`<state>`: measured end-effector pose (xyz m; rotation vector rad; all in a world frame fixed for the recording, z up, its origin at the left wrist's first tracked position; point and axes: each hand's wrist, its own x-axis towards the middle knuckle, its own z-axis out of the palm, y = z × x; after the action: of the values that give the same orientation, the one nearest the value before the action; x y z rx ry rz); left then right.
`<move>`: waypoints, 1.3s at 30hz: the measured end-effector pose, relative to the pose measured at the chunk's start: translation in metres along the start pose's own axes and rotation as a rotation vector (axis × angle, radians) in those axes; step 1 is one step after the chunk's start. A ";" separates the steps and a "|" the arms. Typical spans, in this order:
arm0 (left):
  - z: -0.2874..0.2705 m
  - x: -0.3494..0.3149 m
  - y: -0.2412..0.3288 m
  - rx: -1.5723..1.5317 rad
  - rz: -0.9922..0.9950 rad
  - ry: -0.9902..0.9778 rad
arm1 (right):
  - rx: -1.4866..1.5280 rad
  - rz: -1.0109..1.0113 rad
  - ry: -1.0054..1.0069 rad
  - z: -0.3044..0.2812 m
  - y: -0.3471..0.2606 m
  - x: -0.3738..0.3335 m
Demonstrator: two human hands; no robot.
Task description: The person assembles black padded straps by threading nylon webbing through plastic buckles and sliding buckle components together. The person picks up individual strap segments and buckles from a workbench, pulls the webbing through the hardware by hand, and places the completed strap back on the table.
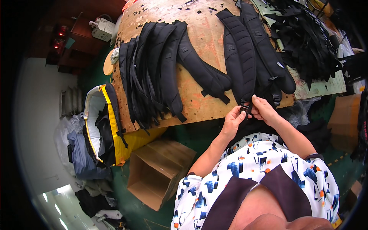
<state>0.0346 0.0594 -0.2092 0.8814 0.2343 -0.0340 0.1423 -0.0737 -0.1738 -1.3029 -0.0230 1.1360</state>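
Just off the table's near edge, my left hand [234, 119] is closed on a small black plastic buckle [245, 109], its thumb laid on the front. My right hand [264, 110] is closed against the buckle's right side; its fingertips pinch at the lower end of a padded black shoulder strap [240, 57], and what exactly lies between them is too small to tell. That quilted strap runs up across the table, away from me. Beside it on the right lies another padded strap [264, 42], with a second black buckle [276, 99] near the table edge.
More black padded straps [153, 61] lie in an overlapping row on the wooden table [203, 34]. A heap of black strips [303, 42] covers the far right. Left of my legs stand an open cardboard box [161, 168] and a yellow-edged bag [115, 126]. Another carton [343, 120] stands right.
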 end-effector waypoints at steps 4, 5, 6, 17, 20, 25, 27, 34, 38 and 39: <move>-0.003 0.002 -0.008 -0.157 -0.010 0.025 | 0.243 0.019 0.023 -0.002 0.008 0.005; -0.004 0.003 -0.010 -0.157 -0.009 0.022 | 0.243 0.017 0.024 -0.002 0.009 0.006; -0.005 0.003 -0.011 -0.259 -0.047 0.002 | 0.248 -0.007 0.042 -0.002 0.010 0.008; -0.007 -0.023 -0.001 0.019 0.021 0.130 | -1.522 -0.861 0.509 0.029 -0.033 -0.017; -0.001 -0.031 0.012 0.285 0.177 0.162 | -1.696 -0.844 0.541 0.021 -0.034 -0.013; 0.013 -0.015 0.059 0.973 0.496 0.200 | -1.809 -0.890 0.285 0.032 -0.051 -0.015; 0.014 -0.005 0.060 0.944 0.367 0.174 | -1.739 -0.897 0.281 0.030 -0.045 -0.012; -0.006 0.021 0.036 0.062 -0.027 0.120 | -0.901 -0.455 0.065 0.016 -0.039 -0.011; -0.014 0.030 0.023 -0.043 -0.150 0.002 | -0.333 -0.039 0.011 -0.002 -0.029 -0.009; -0.011 0.031 0.024 0.074 -0.113 0.048 | -0.117 0.034 -0.054 -0.009 -0.025 -0.006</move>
<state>0.0659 0.0856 -0.2047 0.9428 0.3295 -0.1275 0.1600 -0.0801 -0.1549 -1.3801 -0.1095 1.2134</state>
